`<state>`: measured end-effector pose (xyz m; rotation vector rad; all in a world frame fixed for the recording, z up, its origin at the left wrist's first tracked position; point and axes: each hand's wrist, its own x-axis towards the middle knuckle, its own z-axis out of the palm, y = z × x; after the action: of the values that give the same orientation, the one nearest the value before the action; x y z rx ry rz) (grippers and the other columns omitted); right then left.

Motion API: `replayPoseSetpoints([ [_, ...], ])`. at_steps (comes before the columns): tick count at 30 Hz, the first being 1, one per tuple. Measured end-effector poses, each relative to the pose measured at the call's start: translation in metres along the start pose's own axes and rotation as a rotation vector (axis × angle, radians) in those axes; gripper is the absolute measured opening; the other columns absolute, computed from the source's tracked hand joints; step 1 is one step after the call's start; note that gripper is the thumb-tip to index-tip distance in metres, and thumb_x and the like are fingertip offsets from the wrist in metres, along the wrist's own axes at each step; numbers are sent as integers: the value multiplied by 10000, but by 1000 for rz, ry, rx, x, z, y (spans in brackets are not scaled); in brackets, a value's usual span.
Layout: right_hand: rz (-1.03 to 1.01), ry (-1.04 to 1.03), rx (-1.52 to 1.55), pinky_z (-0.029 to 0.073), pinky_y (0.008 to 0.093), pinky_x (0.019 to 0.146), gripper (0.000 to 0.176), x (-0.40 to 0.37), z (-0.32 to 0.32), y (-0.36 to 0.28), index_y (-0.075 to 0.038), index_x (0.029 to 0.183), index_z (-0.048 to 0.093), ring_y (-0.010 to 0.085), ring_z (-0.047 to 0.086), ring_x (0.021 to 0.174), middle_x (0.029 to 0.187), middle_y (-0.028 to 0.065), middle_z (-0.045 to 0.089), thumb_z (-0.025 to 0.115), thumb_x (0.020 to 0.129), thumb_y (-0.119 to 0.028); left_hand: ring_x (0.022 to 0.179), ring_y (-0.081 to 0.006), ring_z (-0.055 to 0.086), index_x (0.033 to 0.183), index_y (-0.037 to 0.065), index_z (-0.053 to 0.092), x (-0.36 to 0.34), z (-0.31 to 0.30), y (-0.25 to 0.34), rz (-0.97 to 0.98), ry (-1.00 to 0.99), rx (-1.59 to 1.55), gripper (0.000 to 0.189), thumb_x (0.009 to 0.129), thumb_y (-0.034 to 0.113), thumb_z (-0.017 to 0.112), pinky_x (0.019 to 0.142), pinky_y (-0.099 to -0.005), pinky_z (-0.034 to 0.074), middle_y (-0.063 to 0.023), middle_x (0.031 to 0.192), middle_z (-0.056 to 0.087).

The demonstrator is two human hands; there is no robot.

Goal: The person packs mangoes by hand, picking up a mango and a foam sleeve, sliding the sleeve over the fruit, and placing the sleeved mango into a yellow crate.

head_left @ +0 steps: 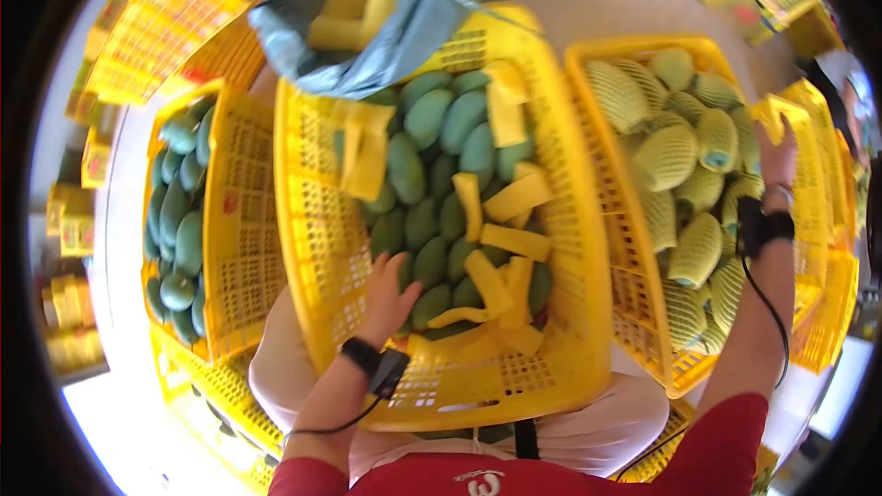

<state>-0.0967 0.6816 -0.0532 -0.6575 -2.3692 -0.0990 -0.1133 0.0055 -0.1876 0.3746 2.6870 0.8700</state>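
Observation:
My left hand (389, 298) reaches over the near left part of the middle yellow crate (583, 312), its fingers apart on green mangoes (423, 220). Yellow foam sleeves (489, 282) lie loose on those mangoes. My right hand (779, 149) is at the right edge of the right crate (634, 266), which holds mangoes in pale yellow foam nets (668, 156). Yellow foam shows beside its fingers; whether they grip it is too blurred to tell.
A blue bag (423, 37) with yellow foam sleeves rests on the middle crate's far edge. A left crate (243, 248) holds bare green mangoes. More yellow crates (175, 9) stand around, and a person (841, 69) is at the far right.

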Motion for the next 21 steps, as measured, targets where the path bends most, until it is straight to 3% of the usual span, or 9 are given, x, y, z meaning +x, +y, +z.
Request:
replayPoseSetpoints([
  [2, 96, -48, 316, 461, 337, 813, 448, -8, -37, -105, -43, 1208, 520, 218, 604, 891, 1038, 172, 617, 632, 815, -226, 1185, -397, 394, 1214, 29, 463, 6, 12, 12, 26, -26, -67, 544, 747, 222, 666, 980, -406, 354, -255, 1295, 387],
  [4, 150, -333, 659, 471, 311, 764, 364, -33, -70, -198, -43, 1184, 533, 163, 594, 855, 1035, 116, 611, 589, 840, -148, 1177, -379, 409, 1213, 36, 465, 3, 33, 22, 79, -84, -163, 545, 751, 248, 662, 976, -400, 357, -251, 1273, 413],
  [7, -124, -670, 1027, 479, 249, 698, 318, -93, -83, -317, -39, 1137, 549, 133, 589, 841, 995, 85, 612, 576, 825, -92, 1131, -371, 450, 1204, 45, 468, -13, 70, 41, 120, -211, -362, 540, 753, 275, 656, 935, -411, 383, -240, 1214, 460],
  [8, -153, -753, 991, 488, 275, 736, 336, -111, -80, -346, -38, 1145, 540, 160, 598, 856, 1017, 114, 613, 589, 818, -102, 1131, -371, 450, 1204, 45, 468, -21, 76, 46, 125, -207, -376, 540, 753, 275, 656, 935, -411, 383, -240, 1214, 460],
  [10, 34, -861, 968, 484, 324, 789, 391, -153, -26, -376, -29, 1160, 528, 220, 610, 893, 1032, 141, 617, 603, 819, -205, 1072, -357, 493, 1213, 49, 452, -37, 83, 54, 46, -569, -253, 560, 753, 285, 667, 867, -389, 426, -217, 1168, 495],
  [14, 450, -977, 642, 449, 366, 863, 560, -199, 81, -404, 14, 1149, 507, 334, 560, 1007, 1084, 199, 580, 633, 753, -362, 985, -339, 552, 1174, 73, 487, -47, 88, 35, 142, -603, -147, 540, 737, 334, 669, 795, -404, 453, -186, 1065, 567],
  [16, 658, -734, 552, 414, 401, 913, 626, -224, 104, -435, 14, 1163, 489, 371, 501, 1087, 1139, 245, 529, 657, 710, -384, 979, -331, 557, 1120, 109, 535, -44, 60, 39, 204, -843, -111, 455, 716, 272, 667, 763, -417, 469, -180, 1056, 567],
  [18, 751, -546, 444, 399, 422, 929, 719, -230, 102, -461, 5, 1198, 470, 392, 486, 1087, 1155, 284, 490, 677, 658, -424, 828, -322, 622, 1009, 115, 599, -62, 81, 25, 255, -615, -72, 238, 791, 200, 555, 683, -419, 500, -166, 941, 621],
  [21, 655, -603, 239, 429, 437, 878, 453, -229, 111, -473, -38, 963, 618, 342, 558, 938, 957, 152, 621, 681, 629, -337, 720, -331, 644, 988, 39, 599, -54, 75, 31, 206, -723, 161, 245, 838, 163, 451, 621, -438, 508, -175, 841, 643],
])
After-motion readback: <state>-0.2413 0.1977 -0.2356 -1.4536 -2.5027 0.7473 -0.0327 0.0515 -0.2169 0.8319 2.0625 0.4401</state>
